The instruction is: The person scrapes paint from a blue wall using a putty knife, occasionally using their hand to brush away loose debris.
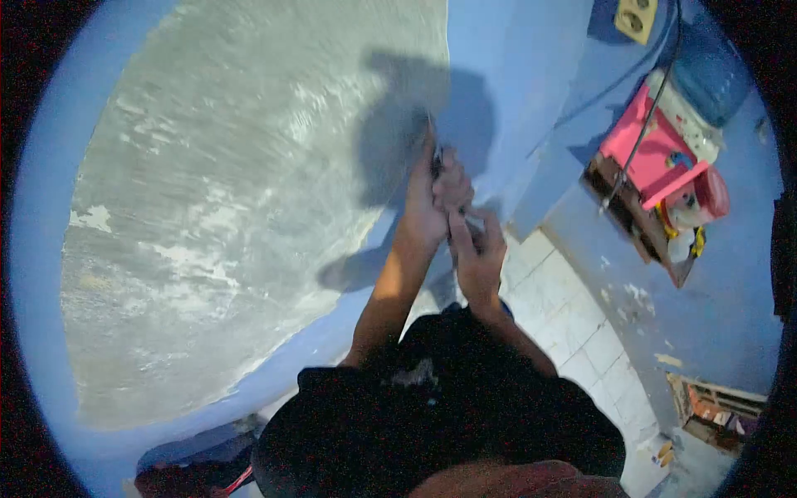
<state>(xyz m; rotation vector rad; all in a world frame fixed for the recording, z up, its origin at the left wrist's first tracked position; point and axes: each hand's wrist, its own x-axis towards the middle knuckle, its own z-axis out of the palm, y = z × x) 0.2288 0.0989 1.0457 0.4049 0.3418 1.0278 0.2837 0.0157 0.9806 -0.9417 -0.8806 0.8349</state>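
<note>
- Near: black shirt (432, 407).
- Just beyond, to the right: right hand (480, 264), fingers bent; cannot tell whether it grips anything.
- Slightly farther, left: left hand (433, 203), curled around a small dark object (437, 163), mostly hidden.
- Far left: grey wall patch (224, 199).
- Far right: pink container (649, 151) on brown shelf (635, 220).

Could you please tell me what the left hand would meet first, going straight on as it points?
Probably the grey wall patch ahead of the left hand, though the gap is unclear.
</note>
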